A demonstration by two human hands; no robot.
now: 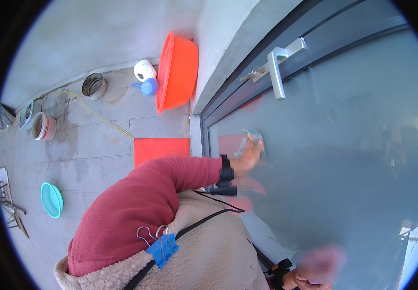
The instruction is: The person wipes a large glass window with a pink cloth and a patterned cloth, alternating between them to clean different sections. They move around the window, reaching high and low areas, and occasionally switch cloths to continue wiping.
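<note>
My left hand (pixel 247 159), reaching out from a maroon sleeve with a black strap at the wrist, presses a crumpled, patterned cloth (pixel 254 137) against the glass pane (pixel 325 152) of a grey-framed door. Blur softens the cloth's edges. My right hand (pixel 305 282), also strapped at the wrist, is low by the same glass with its fingers curled. Over it is a blurred pink patch; whether this is something held or a reflection I cannot tell. A silver lever handle (pixel 276 72) sits on the door frame above my left hand, with keys (pixel 251 73) in the lock beside it.
Beside the doorway lie a red mat (pixel 162 149) and a large orange tub (pixel 178 74). By the tub are a white container (pixel 144 70) and a blue ladle (pixel 149 86). Buckets (pixel 44 127), a teal basin (pixel 52 200) and a yellow cord (pixel 100 116) are on the paving.
</note>
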